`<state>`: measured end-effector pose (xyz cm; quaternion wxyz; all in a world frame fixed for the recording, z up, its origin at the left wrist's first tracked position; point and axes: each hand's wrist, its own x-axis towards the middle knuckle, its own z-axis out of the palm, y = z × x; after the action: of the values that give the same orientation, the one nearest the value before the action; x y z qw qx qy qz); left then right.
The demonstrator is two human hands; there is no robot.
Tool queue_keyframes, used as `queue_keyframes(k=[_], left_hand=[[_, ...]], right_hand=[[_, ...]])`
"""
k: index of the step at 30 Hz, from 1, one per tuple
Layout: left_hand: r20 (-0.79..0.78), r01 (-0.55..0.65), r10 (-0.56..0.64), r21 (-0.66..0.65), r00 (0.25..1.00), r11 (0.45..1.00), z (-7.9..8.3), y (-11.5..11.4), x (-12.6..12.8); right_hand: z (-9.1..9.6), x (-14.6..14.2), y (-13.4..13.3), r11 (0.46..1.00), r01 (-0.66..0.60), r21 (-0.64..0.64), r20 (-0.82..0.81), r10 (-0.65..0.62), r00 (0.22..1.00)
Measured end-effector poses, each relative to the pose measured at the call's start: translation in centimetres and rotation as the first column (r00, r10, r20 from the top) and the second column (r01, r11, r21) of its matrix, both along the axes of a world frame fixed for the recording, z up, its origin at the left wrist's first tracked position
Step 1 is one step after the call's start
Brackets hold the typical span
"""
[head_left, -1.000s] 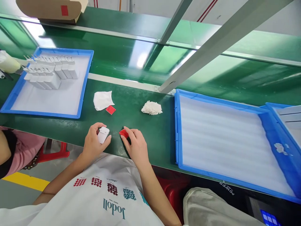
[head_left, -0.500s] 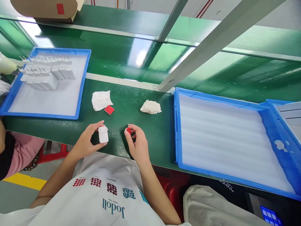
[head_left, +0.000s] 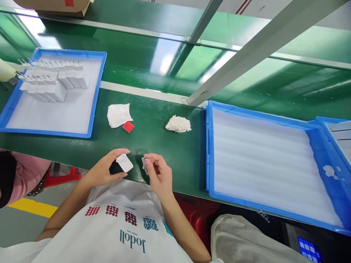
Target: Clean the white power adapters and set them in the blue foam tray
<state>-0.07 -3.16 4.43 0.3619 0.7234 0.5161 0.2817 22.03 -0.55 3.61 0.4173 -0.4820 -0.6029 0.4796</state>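
Note:
My left hand (head_left: 102, 170) is closed around a small white plug charger (head_left: 125, 163), thumb below and fingers above. The charger is tilted, with small metal spots at its upper end. A short gap to the right, my right hand (head_left: 162, 178) pinches a small flat pad (head_left: 144, 165) whose grey side shows; most of it is hidden by the fingers. Beyond my hands lie a white cloth (head_left: 118, 115) and a red square piece (head_left: 128, 126) touching its lower corner. A crumpled off-white clump (head_left: 178, 124) rests farther right on the green bench.
A blue tray (head_left: 98, 93) at left holds several white chargers (head_left: 59, 78) with pins up. At right stands a large blue tray (head_left: 208, 149) lined with a white sheet, a second tray (head_left: 333, 120) beside it. A slanted metal post (head_left: 246, 56) rises behind the bench (head_left: 175, 157).
The charger has tilted and moved slightly right and towards me. My right hand has turned the pad, so its grey side shows instead of red, and come slightly nearer the charger.

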Motion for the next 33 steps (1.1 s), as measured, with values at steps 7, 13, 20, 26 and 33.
queue_keyframes(k=[7,13,20,26,33], left_hand=[[0.07,-0.159,0.15,0.146,0.986,0.976,-0.4,0.0,0.8],[0.058,-0.132,0.127,0.084,0.99,0.988,-0.7,0.1,1.6],[0.096,-0.1,0.09,0.104,0.991,0.99,-0.8,0.3,1.3],[0.075,-0.138,0.131,0.09,0.989,0.986,-0.6,0.2,1.4],[0.074,-0.197,0.193,0.04,0.978,0.98,-0.6,0.1,1.8]], right_hand=[[0.0,-0.5,-1.0,0.996,-0.04,0.075,0.065,0.035,0.997],[0.3,-0.6,-1.0,0.98,-0.132,0.147,0.177,0.106,0.979],[1.0,-1.0,-0.2,0.981,-0.192,0.015,0.174,0.186,0.967],[1.4,-1.3,0.8,0.98,-0.192,-0.057,0.148,0.198,0.969],[1.0,-2.2,2.4,0.991,-0.129,-0.022,0.143,0.13,0.981]])
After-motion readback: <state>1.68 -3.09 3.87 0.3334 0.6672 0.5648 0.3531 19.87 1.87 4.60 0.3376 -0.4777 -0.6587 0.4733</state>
